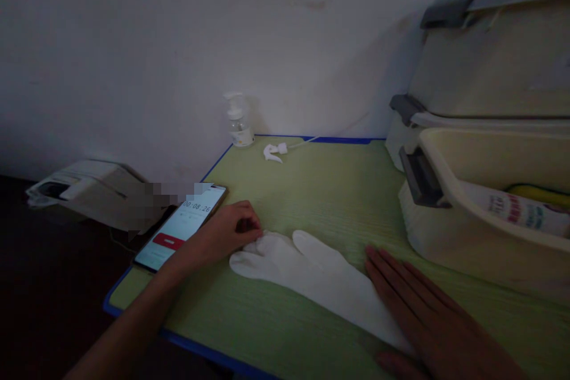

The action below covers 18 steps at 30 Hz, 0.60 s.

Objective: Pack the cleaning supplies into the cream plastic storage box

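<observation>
A white rubber glove (312,276) lies flat on the green table (338,202), fingers pointing left. My left hand (229,231) is closed in a pinch on the glove's fingertips. My right hand (427,320) lies flat with fingers stretched out, pressing on the glove's cuff end at the lower right.
A phone (180,228) with a running timer lies at the table's left edge, next to my left hand. A small pump bottle (238,122) and a white spray nozzle (275,151) sit at the back. Stacked cream plastic bins (485,148) stand at right.
</observation>
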Each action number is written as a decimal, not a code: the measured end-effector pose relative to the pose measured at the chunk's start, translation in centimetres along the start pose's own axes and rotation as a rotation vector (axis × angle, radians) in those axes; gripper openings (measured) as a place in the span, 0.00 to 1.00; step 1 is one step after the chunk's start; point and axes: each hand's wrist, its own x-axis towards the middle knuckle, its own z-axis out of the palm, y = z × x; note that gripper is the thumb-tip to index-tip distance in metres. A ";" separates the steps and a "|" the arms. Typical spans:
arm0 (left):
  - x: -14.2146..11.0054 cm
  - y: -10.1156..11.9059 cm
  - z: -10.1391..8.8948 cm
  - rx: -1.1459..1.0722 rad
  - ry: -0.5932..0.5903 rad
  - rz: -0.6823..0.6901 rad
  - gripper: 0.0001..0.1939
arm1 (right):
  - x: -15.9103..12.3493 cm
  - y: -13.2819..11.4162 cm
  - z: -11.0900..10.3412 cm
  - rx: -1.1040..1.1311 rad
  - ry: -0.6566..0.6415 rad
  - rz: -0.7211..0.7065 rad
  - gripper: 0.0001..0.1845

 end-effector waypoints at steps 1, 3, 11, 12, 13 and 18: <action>0.0 0.0 0.0 0.005 0.000 0.007 0.08 | 0.0 0.0 0.1 0.005 -0.002 -0.003 0.43; 0.1 0.0 0.0 0.012 0.004 0.017 0.08 | -0.1 0.1 0.2 0.007 0.000 -0.009 0.43; 0.0 0.1 0.2 0.024 0.046 -0.023 0.06 | -0.2 0.2 0.3 -0.061 0.018 -0.043 0.43; 0.0 0.1 0.2 0.032 0.055 -0.026 0.06 | -0.1 0.1 0.3 -0.080 0.018 -0.049 0.43; 0.0 0.1 0.1 0.042 0.062 -0.028 0.05 | -0.1 0.1 0.3 -0.098 0.012 -0.053 0.44; 0.1 0.1 0.0 0.083 0.072 -0.015 0.04 | 0.0 0.2 0.2 -0.118 0.006 -0.061 0.44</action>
